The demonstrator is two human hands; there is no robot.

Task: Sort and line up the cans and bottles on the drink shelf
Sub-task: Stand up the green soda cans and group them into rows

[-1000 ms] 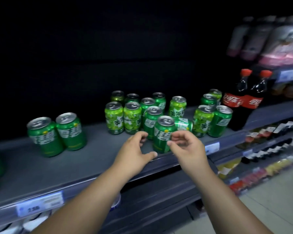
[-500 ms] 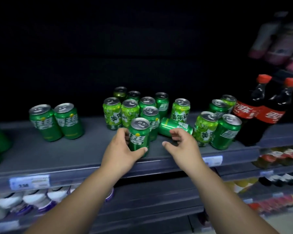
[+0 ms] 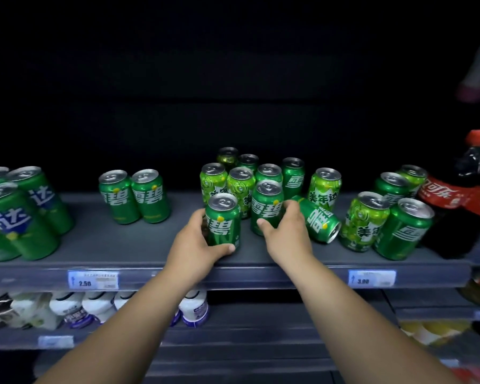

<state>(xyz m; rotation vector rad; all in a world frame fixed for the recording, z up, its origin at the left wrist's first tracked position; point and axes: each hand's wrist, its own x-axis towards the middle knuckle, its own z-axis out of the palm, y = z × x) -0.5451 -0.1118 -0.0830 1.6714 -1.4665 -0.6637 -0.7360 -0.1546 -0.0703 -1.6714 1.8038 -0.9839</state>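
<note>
On the grey drink shelf [image 3: 122,239], my left hand [image 3: 197,245] grips an upright dark green can [image 3: 222,220] near the front edge, thumb low on its front. Just to the right, my right hand [image 3: 286,236] curls round a second upright dark green can [image 3: 266,209]. Another dark green can [image 3: 316,220] lies on its side right behind my right hand. Behind both hands stands a mixed cluster of light green cans [image 3: 214,178] and dark green ones [image 3: 293,173].
Two dark green cans [image 3: 133,195] stand together left of centre, with bare shelf around them. Larger green cans [image 3: 17,217] crowd the far left. More cans [image 3: 366,220] and cola bottles [image 3: 460,195] fill the right. Price tags [image 3: 93,279] line the front rail.
My left hand closed round the front can and slid it a little to the left. My right hand moved forward and wrapped round the can behind it. The view swung left.
</note>
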